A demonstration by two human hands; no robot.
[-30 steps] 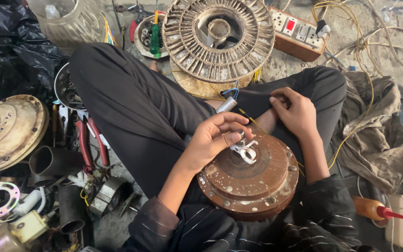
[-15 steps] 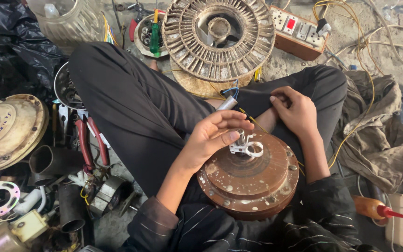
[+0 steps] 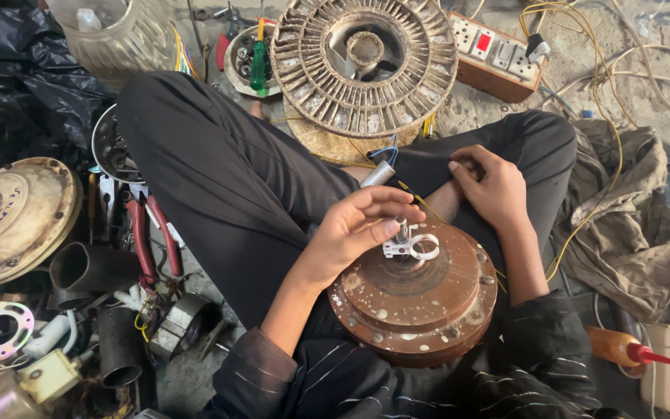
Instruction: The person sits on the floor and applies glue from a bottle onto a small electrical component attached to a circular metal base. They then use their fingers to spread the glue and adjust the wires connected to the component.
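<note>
Work in hand: a brown, paint-flecked ceiling-fan motor housing [image 3: 416, 299] rests on my lap, flat face up, between my crossed legs.
Left hand [image 3: 358, 229]: my fingers curl loosely over the centre of the housing, thumb and fingertips meeting at the short metal shaft [image 3: 402, 227]; I judge it a light pinch on the shaft, though the contact itself is partly covered.
Right hand [image 3: 494, 186]: it lies on my right knee, just beyond the housing rim, fingers bent narrow around something thin; I cannot tell whether it grips the yellow wire [image 3: 583, 225] or only rests beside it.
White bracket [image 3: 412, 248]: a small white ring-shaped piece sits at the base of the shaft, touching the housing face.
Done so far, as I judge: the housing is closed, with screws visible around its rim, and the bracket is seated at the centre.
Left, as I judge: the wiring is loose, and the grey capacitor [image 3: 378, 173] with blue leads hangs free above the housing.
Nearby: a slotted stator disc [image 3: 362, 66] lies on the floor ahead; red-handled pliers [image 3: 145, 237] lie to my left.
Hidden: the underside of the housing, what my right fingers enclose, and the shaft tip under my left fingers.
</note>
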